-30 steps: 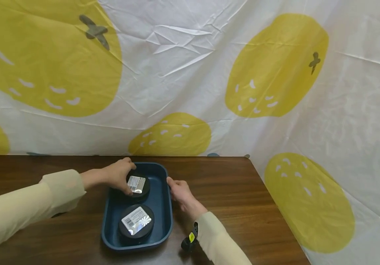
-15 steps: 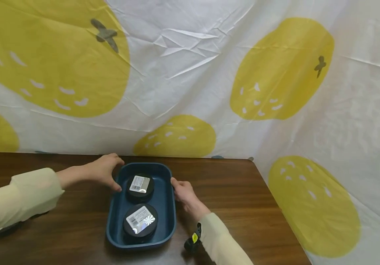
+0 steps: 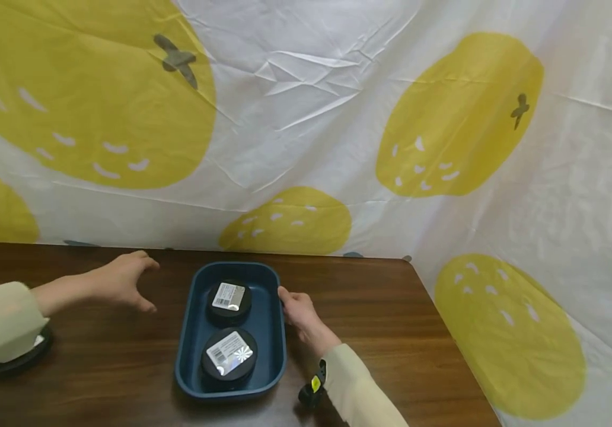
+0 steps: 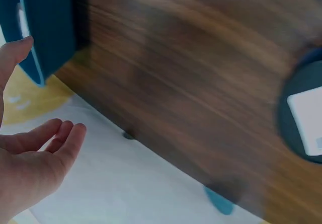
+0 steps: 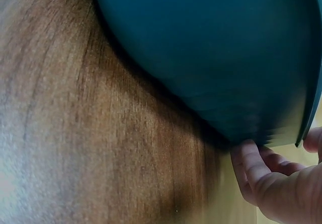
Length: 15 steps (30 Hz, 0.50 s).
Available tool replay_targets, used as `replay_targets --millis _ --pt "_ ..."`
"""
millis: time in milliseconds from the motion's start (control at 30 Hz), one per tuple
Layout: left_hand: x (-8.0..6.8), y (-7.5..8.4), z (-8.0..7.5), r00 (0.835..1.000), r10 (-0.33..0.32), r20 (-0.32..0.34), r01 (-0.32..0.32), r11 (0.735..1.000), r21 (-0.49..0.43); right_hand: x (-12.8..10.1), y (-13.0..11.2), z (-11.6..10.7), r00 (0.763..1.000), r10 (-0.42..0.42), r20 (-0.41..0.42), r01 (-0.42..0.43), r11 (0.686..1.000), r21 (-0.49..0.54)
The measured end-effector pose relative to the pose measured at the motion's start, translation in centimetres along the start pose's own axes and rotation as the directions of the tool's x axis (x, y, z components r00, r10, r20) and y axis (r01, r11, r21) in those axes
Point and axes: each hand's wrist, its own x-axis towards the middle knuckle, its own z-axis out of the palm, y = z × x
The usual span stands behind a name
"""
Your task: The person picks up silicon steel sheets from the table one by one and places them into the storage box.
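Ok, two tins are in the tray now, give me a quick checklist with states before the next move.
1. Both black tins flat inside the blue tray: ok.
2. Right hand steadying the tray's right rim: ok.
3. Left hand off the tray, holding nothing: ok.
4. Third tin on the table under the left sleeve: ok, partly hidden.
5. Room in the tray for a third tin: cannot tell.

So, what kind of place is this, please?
Probably a staged recording corner, not a lived-in room: a wooden table against a creased fruit-print backdrop sheet, bearing only a blue tray of black tins.
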Motion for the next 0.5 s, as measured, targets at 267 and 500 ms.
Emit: replay_targets --millis 267,500 --pt "-3.2 -2.3 -0.4 0.999 -0.049 -0.014 0.050 0.998 0.049 -0.1 -0.2 -0.2 1.000 -0.001 0.010 0.001 1.000 -0.017" --pt "-5.2 -3.9 -0.2 0.997 -0.059 -0.041 0.063 0.994 0.087 0.0 -0.3 -0.5 1.000 0.014 0.020 -0.013 0.999 -0.029"
